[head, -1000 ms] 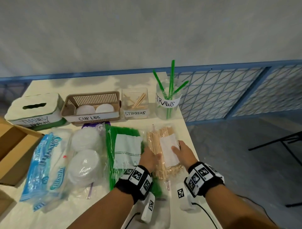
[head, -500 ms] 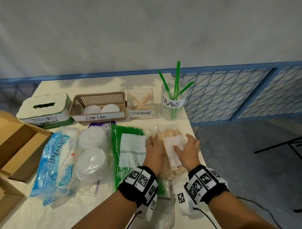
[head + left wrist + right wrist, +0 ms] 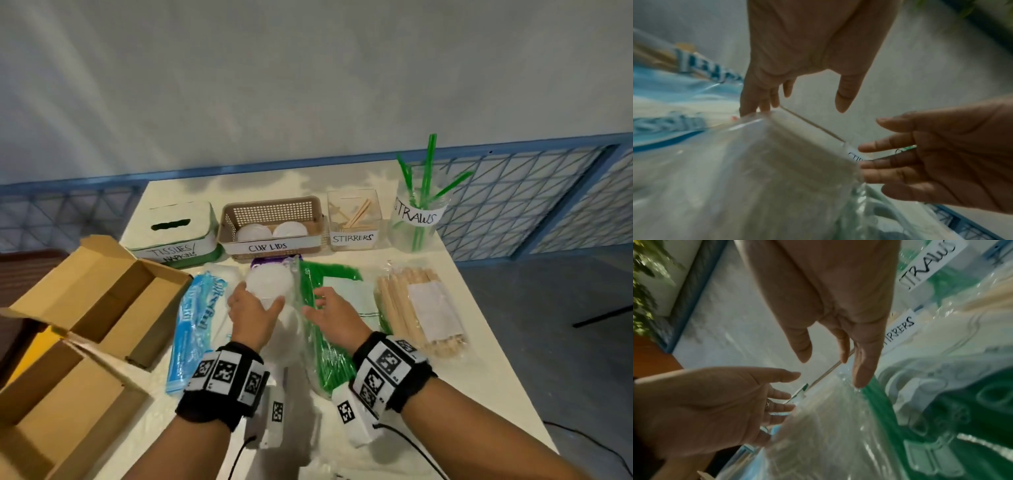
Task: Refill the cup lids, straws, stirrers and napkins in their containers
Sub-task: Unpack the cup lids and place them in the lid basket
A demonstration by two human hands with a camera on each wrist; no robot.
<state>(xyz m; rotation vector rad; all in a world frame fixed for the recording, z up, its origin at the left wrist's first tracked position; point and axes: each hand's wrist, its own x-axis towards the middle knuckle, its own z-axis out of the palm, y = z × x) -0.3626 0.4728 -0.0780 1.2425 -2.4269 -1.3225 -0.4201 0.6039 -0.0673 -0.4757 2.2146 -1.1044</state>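
Note:
A clear bag of white cup lids [image 3: 270, 284] lies in front of the brown "CUP LIDS" basket [image 3: 233, 222], which holds two lids. My left hand [image 3: 257, 301] is on the bag with fingers spread, its fingertips [image 3: 760, 107] touching the bag's left side and the thumb lifted off. My right hand [image 3: 313, 301] hovers open over the green straw pack [image 3: 329, 346], its fingers pointing at the lid bag [image 3: 797, 154]. A pack of wooden stirrers [image 3: 421, 308] lies to the right and a blue napkin pack [image 3: 195, 318] to the left.
At the back stand the "TISSUES/NAPKINS" box [image 3: 171, 229], the clear "STIRRERS" box [image 3: 354, 219] and the "STRAWS" jar [image 3: 418, 219] with a few green straws. Open cardboard boxes [image 3: 102, 294] fill the left side. The table edge [image 3: 479, 308] runs close beside the stirrer pack.
Both hands have left the stirrer pack and moved left. The left hand now touches the lid bag and the right is over the straw pack.

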